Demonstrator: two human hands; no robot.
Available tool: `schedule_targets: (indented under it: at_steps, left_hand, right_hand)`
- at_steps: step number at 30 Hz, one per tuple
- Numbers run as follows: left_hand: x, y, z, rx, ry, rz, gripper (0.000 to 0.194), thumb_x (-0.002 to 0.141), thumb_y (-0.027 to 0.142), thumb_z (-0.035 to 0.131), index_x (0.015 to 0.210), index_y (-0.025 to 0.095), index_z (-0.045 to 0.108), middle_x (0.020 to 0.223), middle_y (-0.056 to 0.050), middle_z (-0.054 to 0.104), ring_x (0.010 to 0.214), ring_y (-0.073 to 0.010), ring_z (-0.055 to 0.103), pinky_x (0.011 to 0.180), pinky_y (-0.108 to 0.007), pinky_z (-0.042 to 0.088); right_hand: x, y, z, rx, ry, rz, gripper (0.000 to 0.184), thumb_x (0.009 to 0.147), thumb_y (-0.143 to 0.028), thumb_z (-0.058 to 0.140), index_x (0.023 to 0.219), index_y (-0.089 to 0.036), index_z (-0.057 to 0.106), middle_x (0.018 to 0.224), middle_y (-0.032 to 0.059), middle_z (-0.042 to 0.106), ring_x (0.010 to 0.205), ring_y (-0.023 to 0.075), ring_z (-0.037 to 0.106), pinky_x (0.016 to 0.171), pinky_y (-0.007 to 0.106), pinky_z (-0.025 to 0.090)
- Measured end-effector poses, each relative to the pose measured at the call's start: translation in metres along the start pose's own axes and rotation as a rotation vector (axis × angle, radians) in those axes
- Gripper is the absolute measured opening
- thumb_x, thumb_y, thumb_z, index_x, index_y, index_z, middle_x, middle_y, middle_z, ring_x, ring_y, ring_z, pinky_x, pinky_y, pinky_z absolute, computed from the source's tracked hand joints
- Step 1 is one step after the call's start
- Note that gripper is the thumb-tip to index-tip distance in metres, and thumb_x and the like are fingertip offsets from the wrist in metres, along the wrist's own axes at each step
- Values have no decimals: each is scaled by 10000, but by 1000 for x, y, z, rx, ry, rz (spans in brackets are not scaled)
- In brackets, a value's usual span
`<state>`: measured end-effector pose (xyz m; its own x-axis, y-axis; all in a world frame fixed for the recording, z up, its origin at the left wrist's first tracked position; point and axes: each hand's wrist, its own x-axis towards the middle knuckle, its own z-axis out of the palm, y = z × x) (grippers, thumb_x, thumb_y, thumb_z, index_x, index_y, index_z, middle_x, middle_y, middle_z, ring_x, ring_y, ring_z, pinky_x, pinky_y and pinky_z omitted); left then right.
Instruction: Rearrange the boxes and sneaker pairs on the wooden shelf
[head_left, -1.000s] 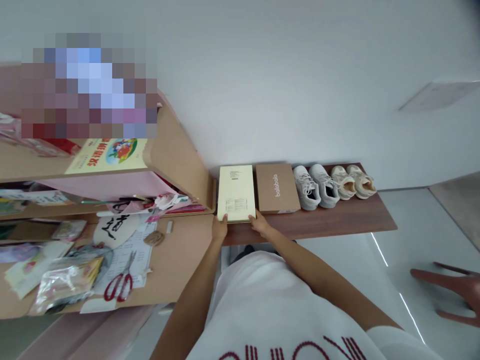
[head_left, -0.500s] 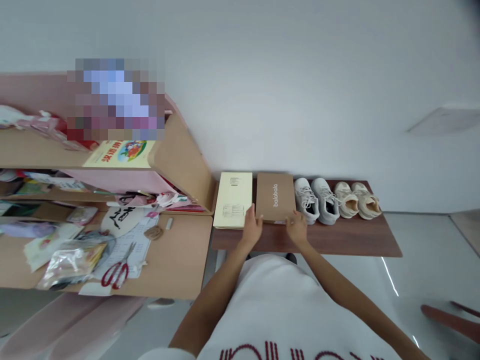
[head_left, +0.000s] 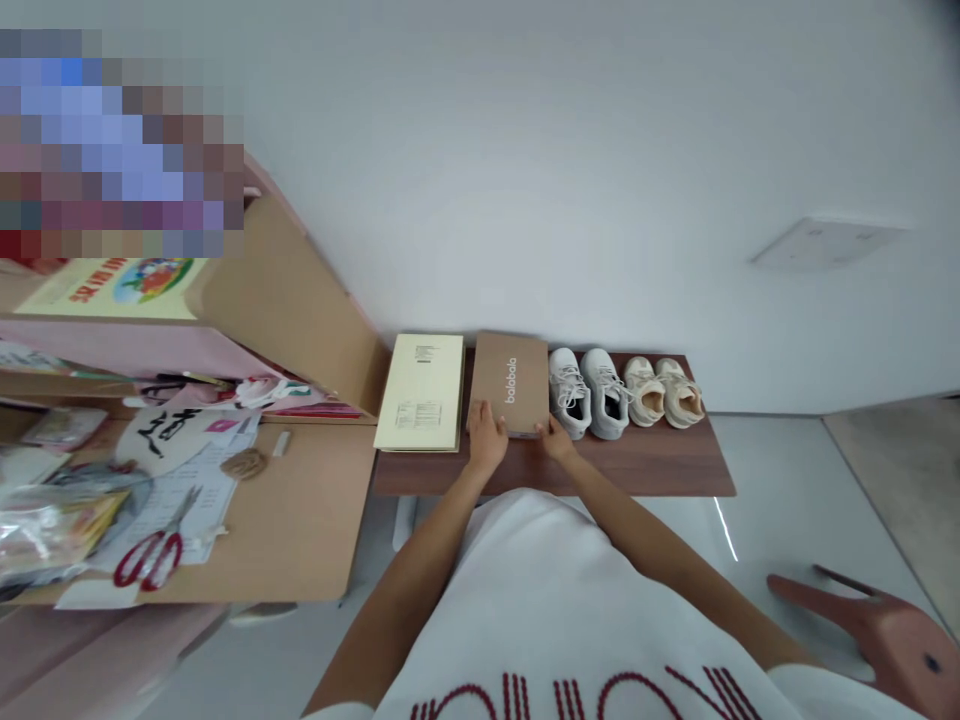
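A brown shoebox (head_left: 510, 380) with white "balobala"-like lettering lies on a narrow dark wooden bench (head_left: 622, 465) against the wall. My left hand (head_left: 487, 440) grips its front left corner, fingers resting over the lid's edge. At the front right corner, my right hand (head_left: 556, 438) holds the same box, the thumb towards me. To the left lies a pale yellow box (head_left: 422, 390) with printed labels, apart from both hands. Right of the shoebox stand a pair of white lace-up sneakers (head_left: 606, 395) and a pair of beige shoes (head_left: 679, 395), toes to the wall.
On the left, a desk (head_left: 300, 510) with a shelf unit (head_left: 277, 290) carries red-handled scissors (head_left: 154, 555), papers, a coil of twine (head_left: 244, 463) and plastic bags. A reddish-brown chair (head_left: 885, 635) is at the lower right. A white plate (head_left: 829, 242) sits on the wall.
The view has swung right, so everything appears further left. My left hand has moved from beside the brown shoebox onto its front left corner. My right hand stays at the front right corner.
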<state>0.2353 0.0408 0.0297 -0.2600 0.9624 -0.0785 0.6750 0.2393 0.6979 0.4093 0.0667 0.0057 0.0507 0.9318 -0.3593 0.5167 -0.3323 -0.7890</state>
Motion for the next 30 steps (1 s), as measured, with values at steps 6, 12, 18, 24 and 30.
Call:
schedule_targets:
  at_steps: [6, 12, 18, 24, 30]
  left_hand:
    - [20, -7, -9, -240, -5, -261, 744, 949, 459, 509, 1569, 103, 305, 1601, -194, 364, 1498, -299, 323, 1219, -427, 288]
    - [22, -31, -19, -521, -230, -551, 750, 940, 717, 328, 1577, 322, 312, 1617, -76, 364, 1447, -280, 419, 1087, -462, 453]
    - [-5, -20, -17, -469, -168, -206, 639, 965, 619, 444, 1490, 258, 492, 1569, -70, 449, 1497, -249, 332, 1222, -417, 277]
    - [-43, -3, -19, -448, -14, -235, 780, 930, 549, 580, 1560, 165, 329, 1433, -175, 578, 1315, -262, 566, 1126, -425, 423]
    - [-73, 9, -27, -176, 0, -3, 634, 975, 515, 475, 1523, 201, 418, 1475, -165, 521, 1406, -289, 445, 1185, -511, 318]
  right_hand:
    - [7, 9, -16, 205, 22, 257, 561, 882, -328, 605, 1422, -187, 552, 1241, 116, 707, 1117, 267, 678, 968, 411, 551]
    - [12, 6, -7, 409, -30, 389, 533, 917, -335, 594, 1440, -286, 503, 1149, 74, 720, 796, 185, 729, 734, 329, 598]
    - [14, 18, -27, 549, -20, 479, 367, 975, -351, 500, 1337, -327, 555, 1222, 60, 676, 715, 120, 714, 706, 302, 590]
    - [-7, 16, -3, 465, -51, 461, 307, 888, -374, 586, 1133, -220, 689, 863, 39, 721, 639, 161, 657, 659, 331, 580]
    - [-38, -7, 9, 733, -314, 374, 469, 902, -660, 495, 1125, -288, 674, 1009, 51, 747, 973, 233, 688, 786, 398, 589]
